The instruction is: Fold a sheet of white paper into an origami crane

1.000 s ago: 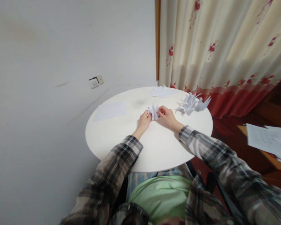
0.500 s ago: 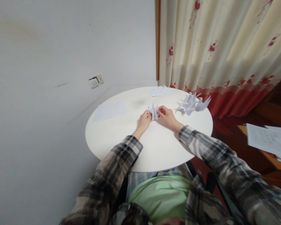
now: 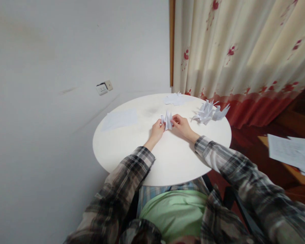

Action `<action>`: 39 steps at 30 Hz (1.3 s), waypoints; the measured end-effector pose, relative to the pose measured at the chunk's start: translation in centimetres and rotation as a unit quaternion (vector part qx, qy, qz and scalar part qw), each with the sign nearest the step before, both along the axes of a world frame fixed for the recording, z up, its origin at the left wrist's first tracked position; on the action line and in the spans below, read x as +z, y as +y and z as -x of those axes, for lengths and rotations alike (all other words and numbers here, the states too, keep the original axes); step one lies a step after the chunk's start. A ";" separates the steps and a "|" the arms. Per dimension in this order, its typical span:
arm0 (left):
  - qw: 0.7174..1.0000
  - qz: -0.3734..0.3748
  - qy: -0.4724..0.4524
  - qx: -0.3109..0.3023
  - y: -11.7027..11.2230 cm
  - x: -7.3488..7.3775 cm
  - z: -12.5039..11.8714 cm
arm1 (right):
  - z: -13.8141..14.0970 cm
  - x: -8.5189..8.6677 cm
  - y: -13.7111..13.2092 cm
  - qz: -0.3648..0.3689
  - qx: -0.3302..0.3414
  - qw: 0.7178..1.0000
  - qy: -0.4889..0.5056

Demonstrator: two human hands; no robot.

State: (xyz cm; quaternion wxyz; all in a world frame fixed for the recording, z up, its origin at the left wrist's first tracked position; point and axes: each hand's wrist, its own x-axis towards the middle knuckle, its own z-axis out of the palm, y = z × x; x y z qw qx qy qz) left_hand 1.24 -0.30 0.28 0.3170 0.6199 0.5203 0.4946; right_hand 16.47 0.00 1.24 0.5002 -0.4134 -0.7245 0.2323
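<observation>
A white folded paper crane (image 3: 168, 120) is held between my two hands over the middle of the round white table (image 3: 117, 149). On its left side, my left hand (image 3: 157, 131) pinches it between thumb and fingers. The fingertips of my right hand (image 3: 182, 125) are closed on its right side. Its wings stand up, and the lower part is partly hidden by my fingers. Several more folded paper cranes (image 3: 205, 112) lie in a cluster to the right of my right hand.
Flat white paper sheets (image 3: 120, 119) lie at the table's left. More paper pieces (image 3: 175, 98) lie at the far edge. A wall with a socket (image 3: 102, 89) borders the left; a flowered curtain (image 3: 234, 64) hangs behind. Printed sheets (image 3: 289, 152) rest on wooden furniture at right.
Hardly anything differs. Both hands keep hold of the paper crane in the same place, and the whole view has shifted very slightly.
</observation>
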 end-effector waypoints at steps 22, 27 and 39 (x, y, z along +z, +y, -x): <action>1.000 0.004 0.002 -0.010 -0.1 -0.1 0.1 | -0.1 -0.1 0.0 -0.004 0.003 1.000 -0.015; 1.000 0.012 0.009 -0.004 -0.1 0.0 0.0 | -0.1 -0.2 0.1 -0.002 0.003 1.000 -0.019; 1.000 0.014 0.008 -0.019 -0.1 -0.1 0.0 | -0.2 0.1 -0.1 -0.003 -0.001 0.999 -0.032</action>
